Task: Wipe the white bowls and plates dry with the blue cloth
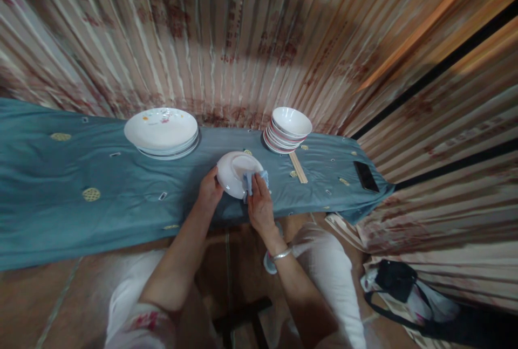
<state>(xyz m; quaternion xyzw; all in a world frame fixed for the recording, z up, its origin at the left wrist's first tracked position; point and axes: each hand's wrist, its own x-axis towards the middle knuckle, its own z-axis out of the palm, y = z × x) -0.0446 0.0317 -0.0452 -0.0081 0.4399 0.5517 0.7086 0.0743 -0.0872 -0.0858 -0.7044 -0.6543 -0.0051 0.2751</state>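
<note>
A white plate is held tilted above the near edge of the cloth-covered table. The ring on its face looks like the foot of its underside. My left hand grips the plate by its left rim, fingers partly hidden behind it. Pinched in my right hand is a light blue cloth, pressed against the right part of the plate. Behind the plate to the left stands a stack of white oval plates, the top one with a floral print. To the right rises a stack of white bowls with reddish bands.
Wooden chopsticks lie in front of the bowls. A black phone rests near the right end of the blue-green tablecloth. Pleated curtains hang behind the table. On the floor at right sits a bag.
</note>
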